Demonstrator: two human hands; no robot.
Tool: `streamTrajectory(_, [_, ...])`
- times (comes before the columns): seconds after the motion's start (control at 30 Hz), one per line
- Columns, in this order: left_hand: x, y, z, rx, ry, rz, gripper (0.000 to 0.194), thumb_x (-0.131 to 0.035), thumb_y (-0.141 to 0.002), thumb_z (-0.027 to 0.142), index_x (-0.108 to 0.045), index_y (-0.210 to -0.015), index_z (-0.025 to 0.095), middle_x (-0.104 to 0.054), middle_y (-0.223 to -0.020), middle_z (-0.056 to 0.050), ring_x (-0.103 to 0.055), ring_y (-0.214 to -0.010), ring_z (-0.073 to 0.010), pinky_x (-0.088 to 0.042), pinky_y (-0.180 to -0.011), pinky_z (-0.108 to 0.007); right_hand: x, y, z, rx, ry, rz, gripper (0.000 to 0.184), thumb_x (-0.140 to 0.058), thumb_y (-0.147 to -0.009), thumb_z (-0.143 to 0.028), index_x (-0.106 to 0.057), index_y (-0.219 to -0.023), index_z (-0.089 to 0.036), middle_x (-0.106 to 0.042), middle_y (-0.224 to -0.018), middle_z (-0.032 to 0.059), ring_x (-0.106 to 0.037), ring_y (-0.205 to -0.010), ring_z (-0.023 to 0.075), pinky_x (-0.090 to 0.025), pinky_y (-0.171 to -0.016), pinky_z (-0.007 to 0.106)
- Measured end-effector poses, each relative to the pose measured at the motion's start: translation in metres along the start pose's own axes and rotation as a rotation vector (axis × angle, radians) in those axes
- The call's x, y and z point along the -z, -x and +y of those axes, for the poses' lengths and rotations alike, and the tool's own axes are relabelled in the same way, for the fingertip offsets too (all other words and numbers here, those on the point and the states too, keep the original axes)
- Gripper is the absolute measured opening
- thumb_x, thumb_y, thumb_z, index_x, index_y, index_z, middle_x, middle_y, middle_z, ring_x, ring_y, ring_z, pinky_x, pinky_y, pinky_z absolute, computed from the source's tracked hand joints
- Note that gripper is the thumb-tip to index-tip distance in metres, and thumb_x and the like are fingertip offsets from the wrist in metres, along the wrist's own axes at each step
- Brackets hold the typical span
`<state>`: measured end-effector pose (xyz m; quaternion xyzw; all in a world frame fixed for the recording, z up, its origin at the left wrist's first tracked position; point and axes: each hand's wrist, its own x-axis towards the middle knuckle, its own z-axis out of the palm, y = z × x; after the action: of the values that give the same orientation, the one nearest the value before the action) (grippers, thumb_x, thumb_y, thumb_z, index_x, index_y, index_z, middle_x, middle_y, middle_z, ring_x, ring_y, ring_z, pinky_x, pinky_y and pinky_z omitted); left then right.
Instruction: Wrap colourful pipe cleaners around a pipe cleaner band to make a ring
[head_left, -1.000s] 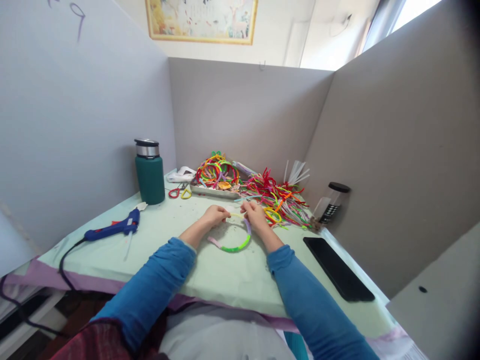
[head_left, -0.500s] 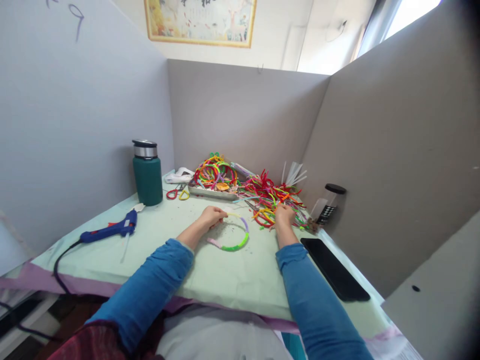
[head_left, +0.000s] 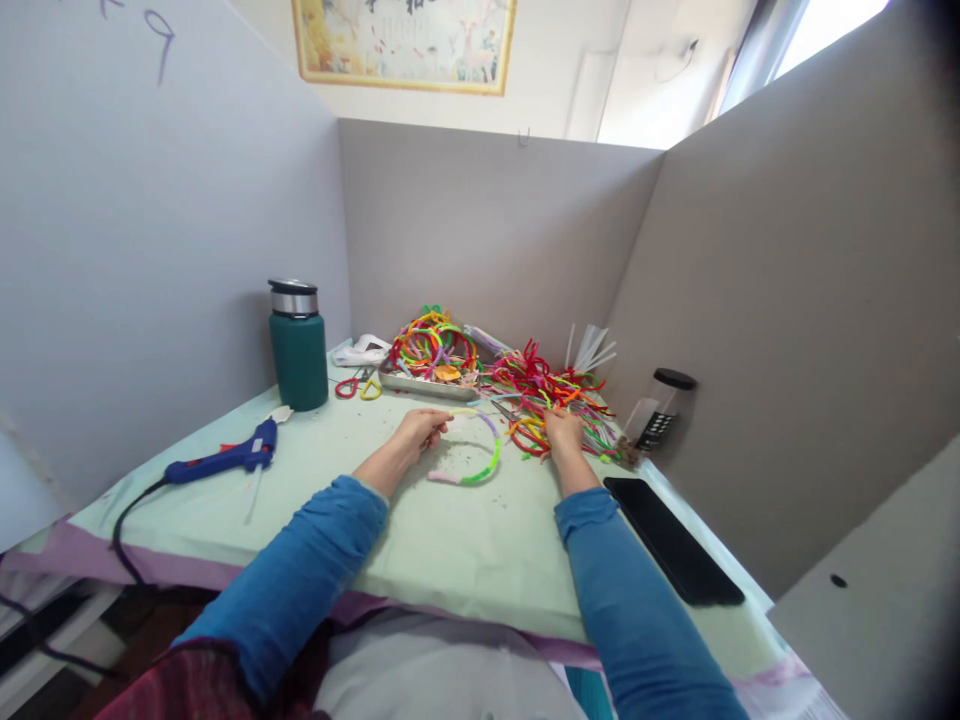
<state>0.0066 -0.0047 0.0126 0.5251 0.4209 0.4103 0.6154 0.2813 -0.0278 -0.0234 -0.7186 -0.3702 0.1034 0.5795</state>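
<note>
My left hand (head_left: 421, 429) is closed on one end of a curved hoop (head_left: 480, 462) wrapped in green, purple, pink and yellow fuzzy wire, tilted up off the pale green table cover (head_left: 360, 500). My right hand (head_left: 564, 430) reaches into a heap of loose coloured pipe cleaners (head_left: 551, 395), fingers curled among them; what it grips is hidden. Behind the hoop a metal tray (head_left: 424, 383) holds several finished coloured hoops (head_left: 433, 345).
A green flask (head_left: 298, 345) stands at the back left, scissors (head_left: 358, 385) beside the tray. A blue glue gun (head_left: 225, 460) with a black cord lies at the left. A black phone (head_left: 673, 540) lies at the right, a dark-lidded jar (head_left: 664, 405) behind it. Grey partitions enclose the desk.
My right hand let go of the hoop and moved right into the pipe cleaner heap. My left hand has lifted and tilted the hoop, shifting it slightly toward the back.
</note>
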Motion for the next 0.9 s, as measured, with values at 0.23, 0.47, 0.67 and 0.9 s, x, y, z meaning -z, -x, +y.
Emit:
streamTrajectory(0.23, [-0.001,0.001,0.002,-0.012,0.06,-0.007,0.016,-0.068,-0.073,0.023,-0.061,-0.078,0.009,-0.052,-0.054,0.002,-0.034,-0.035,-0.0033,-0.022,-0.036,-0.02,0.001,0.005,-0.012,-0.271,0.019,0.033,0.034,-0.055,-0.072,-0.028,-0.072,-0.097,-0.014,-0.068,-0.067,0.0103,-0.056,-0.042,0.0187,-0.04,-0.037,0.029])
streamTrajectory(0.47, [-0.001,0.001,-0.001,-0.03,-0.027,-0.049,0.016,-0.065,-0.075,0.024,-0.061,-0.081,0.01,-0.053,-0.055,0.002,-0.034,-0.034,-0.0034,-0.02,-0.036,-0.021,-0.016,0.027,-0.029,0.026,-0.014,-0.079,0.035,-0.049,-0.079,-0.038,-0.072,-0.083,-0.013,-0.063,-0.055,0.0042,-0.058,-0.053,0.0175,-0.04,-0.05,0.025])
streamTrajectory(0.67, [-0.002,0.003,-0.001,-0.022,-0.087,-0.081,0.02,-0.068,-0.074,0.029,-0.059,-0.076,0.011,-0.051,-0.054,0.004,-0.033,-0.034,-0.0032,-0.02,-0.036,-0.021,-0.028,0.051,-0.04,0.378,0.176,-0.234,0.033,-0.047,-0.081,-0.035,-0.07,-0.068,-0.015,-0.065,-0.062,0.0045,-0.054,-0.059,0.0162,-0.036,-0.057,0.025])
streamTrajectory(0.9, [-0.003,0.003,-0.003,-0.015,-0.143,-0.109,0.021,-0.067,-0.074,0.03,-0.059,-0.077,0.012,-0.052,-0.055,0.004,-0.034,-0.033,-0.0035,-0.019,-0.036,-0.022,-0.028,0.048,-0.036,0.381,0.208,-0.248,0.034,-0.046,-0.082,-0.035,-0.072,-0.073,-0.016,-0.067,-0.066,0.0052,-0.056,-0.064,0.0173,-0.037,-0.058,0.025])
